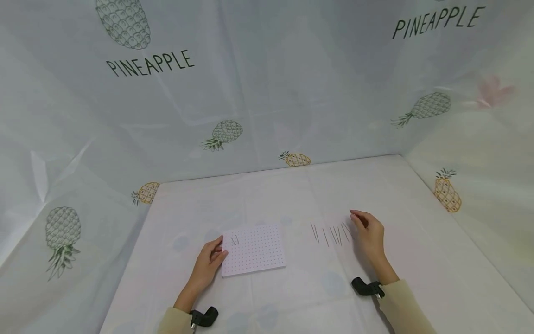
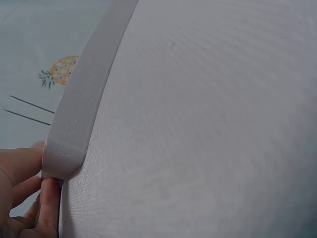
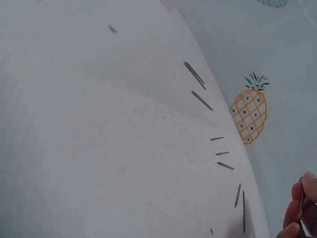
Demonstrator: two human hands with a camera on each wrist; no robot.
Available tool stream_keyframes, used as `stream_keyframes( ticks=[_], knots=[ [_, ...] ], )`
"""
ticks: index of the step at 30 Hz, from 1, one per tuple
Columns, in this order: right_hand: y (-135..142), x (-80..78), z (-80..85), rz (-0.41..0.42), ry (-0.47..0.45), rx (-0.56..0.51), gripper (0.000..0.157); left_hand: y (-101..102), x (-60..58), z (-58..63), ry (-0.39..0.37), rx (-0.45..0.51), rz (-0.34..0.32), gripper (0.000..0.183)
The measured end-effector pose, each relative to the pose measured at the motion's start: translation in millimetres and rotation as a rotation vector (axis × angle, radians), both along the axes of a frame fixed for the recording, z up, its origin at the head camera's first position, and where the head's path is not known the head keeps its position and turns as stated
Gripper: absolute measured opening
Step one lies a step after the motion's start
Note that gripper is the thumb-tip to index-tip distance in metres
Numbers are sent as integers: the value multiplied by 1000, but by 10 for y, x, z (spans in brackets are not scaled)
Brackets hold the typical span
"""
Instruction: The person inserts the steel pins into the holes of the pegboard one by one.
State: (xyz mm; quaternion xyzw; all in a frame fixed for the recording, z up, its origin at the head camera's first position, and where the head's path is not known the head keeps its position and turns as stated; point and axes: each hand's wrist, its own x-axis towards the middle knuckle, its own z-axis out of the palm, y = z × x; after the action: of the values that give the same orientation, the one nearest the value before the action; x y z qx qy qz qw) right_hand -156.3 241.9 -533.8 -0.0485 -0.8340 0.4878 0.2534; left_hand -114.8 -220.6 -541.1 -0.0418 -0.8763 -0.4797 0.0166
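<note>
My left hand (image 1: 207,262) grips the left edge of a white board with a grid of small holes (image 1: 258,255), thumb on one face and fingers by the edge. Two thin dark needles (image 1: 235,240) stick up near the board's far left corner; the left wrist view shows these needles (image 2: 28,118) beyond its rim. My right hand (image 1: 370,234) is raised over the table, right of the board, fingertips together. In the right wrist view it pinches a thin dark needle (image 3: 302,201). Just left of that hand, several loose needles (image 1: 329,234) lie in a loose row.
A pale cloth covers the table (image 1: 292,306). Behind and beside it hangs a pineapple-printed curtain (image 1: 317,93), meeting the table's far edge. Each wrist carries a black camera mount, one at the left sleeve (image 1: 204,317) and another mount at the right sleeve (image 1: 367,286).
</note>
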Motion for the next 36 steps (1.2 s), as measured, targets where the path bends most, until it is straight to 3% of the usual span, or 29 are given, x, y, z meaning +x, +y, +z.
stream_keyframes(
  ticks=[10, 18, 28, 36],
  knots=[
    [-89, -85, 109, 58, 22, -194, 15, -4, -34, -18, 3, -8, 0, 56],
    [-334, 16, 514, 143, 39, -268, 16, 1, -37, -16, 0, 6, 0, 55],
    [-480, -87, 474, 250, 52, -305, 12, -13, -30, -26, -8, 8, 0, 55],
    [-677, -116, 573, 320, 32, -268, 12, -3, -12, -22, 16, -3, -3, 55]
  ],
)
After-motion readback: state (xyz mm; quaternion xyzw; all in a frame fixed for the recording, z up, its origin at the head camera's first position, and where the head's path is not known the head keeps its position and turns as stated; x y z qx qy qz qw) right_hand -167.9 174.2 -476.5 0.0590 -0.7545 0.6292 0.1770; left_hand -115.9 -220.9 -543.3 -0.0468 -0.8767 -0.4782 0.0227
